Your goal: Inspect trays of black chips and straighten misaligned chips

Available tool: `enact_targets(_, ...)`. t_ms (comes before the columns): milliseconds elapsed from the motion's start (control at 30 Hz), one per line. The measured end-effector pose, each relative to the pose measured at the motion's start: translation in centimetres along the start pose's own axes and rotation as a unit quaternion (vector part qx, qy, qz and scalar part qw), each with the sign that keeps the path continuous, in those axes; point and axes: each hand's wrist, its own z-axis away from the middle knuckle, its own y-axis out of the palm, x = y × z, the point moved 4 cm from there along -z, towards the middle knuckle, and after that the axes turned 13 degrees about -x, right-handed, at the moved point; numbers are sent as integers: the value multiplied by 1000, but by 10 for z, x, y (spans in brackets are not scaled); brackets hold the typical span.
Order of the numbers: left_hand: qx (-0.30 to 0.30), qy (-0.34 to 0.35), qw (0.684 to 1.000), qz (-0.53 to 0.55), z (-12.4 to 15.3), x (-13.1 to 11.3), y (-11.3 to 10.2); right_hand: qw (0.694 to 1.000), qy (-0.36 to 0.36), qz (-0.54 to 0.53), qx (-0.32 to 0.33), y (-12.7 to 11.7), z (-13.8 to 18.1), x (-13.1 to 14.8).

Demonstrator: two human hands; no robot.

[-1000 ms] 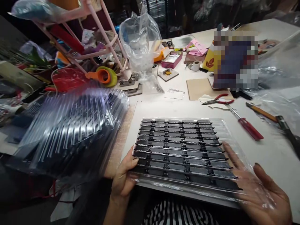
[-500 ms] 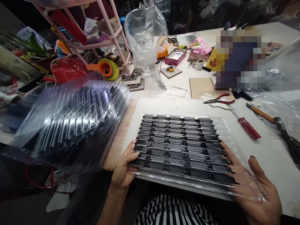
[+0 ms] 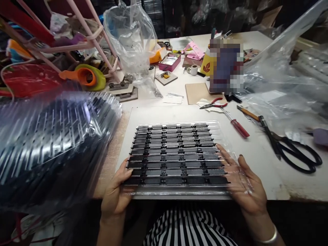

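1. White desk (image 3: 284, 179) spreads beneath the work, cluttered toward its far side.
2. A fanned pile of clear plastic trays (image 3: 56, 136) with dark contents fills the left, partly blurred.
3. One clear tray (image 3: 227, 133) is at the front of the desk, between both hands; I cannot tell whether it touches the surface below.
4. The left grip (image 3: 118, 186) clasps the tray's near left corner, thumb on top.
5. The right grip (image 3: 247, 191) holds the tray's right end loosely, fingers showing through the plastic, thumb raised at the edge.
6. Black-handled scissors (image 3: 278, 139) lie right of the tray.
7. A red-handled screwdriver (image 3: 239, 128) lies between scissors and tray.
8. Red-handled pliers (image 3: 211, 104) lie just behind the screwdriver.
9. Narrow black toothed parts (image 3: 173, 159) sit in rows inside the tray.
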Motion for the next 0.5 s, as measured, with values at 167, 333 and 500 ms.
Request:
enact_targets(167, -9, 4, 1000, 0, -3, 0, -1, 1000, 13, -28, -5, 0, 1, 1)
enact_targets(333, -28, 2, 1000, 3, -2, -1, -4, 998, -1, -60, 0, 1, 1, 1)
enact_targets(500, -79, -8, 996, 32, -2, -3, -5, 996, -5, -88, 19, 6, 2, 2)
